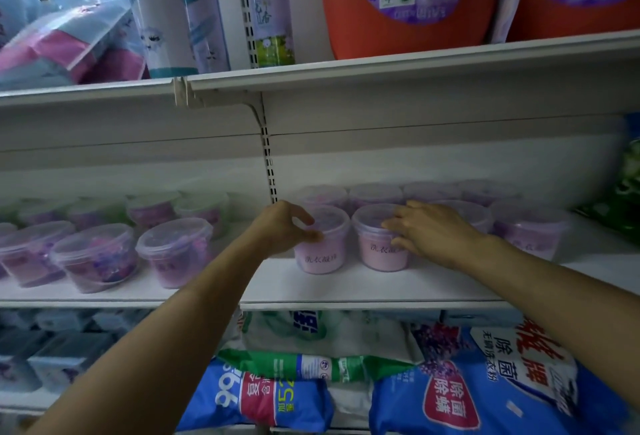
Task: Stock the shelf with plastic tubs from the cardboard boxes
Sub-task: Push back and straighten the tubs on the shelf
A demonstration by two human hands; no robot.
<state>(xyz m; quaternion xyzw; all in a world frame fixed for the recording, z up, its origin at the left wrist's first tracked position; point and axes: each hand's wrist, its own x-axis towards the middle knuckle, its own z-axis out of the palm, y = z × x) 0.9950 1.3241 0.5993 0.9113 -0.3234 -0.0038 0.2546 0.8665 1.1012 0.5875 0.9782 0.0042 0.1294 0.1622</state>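
My left grip [289, 226] pinches the left pink tub [322, 244] below its lid; my right grip [427, 232] lies loosely across the neighbouring tub [379, 244]. Both stand on the shelf [346, 287], nearly touching, so pushing carelessly could topple the back row [375, 193].

Orange jugs [408, 18]: tops cut off by the upper edge.
Rear tubs [375, 193]: blurred, labels unreadable.
Right tub [379, 244]: label partly hidden by the right hand [433, 232].
Blue bags [485, 393]: cropped at the bottom edge.
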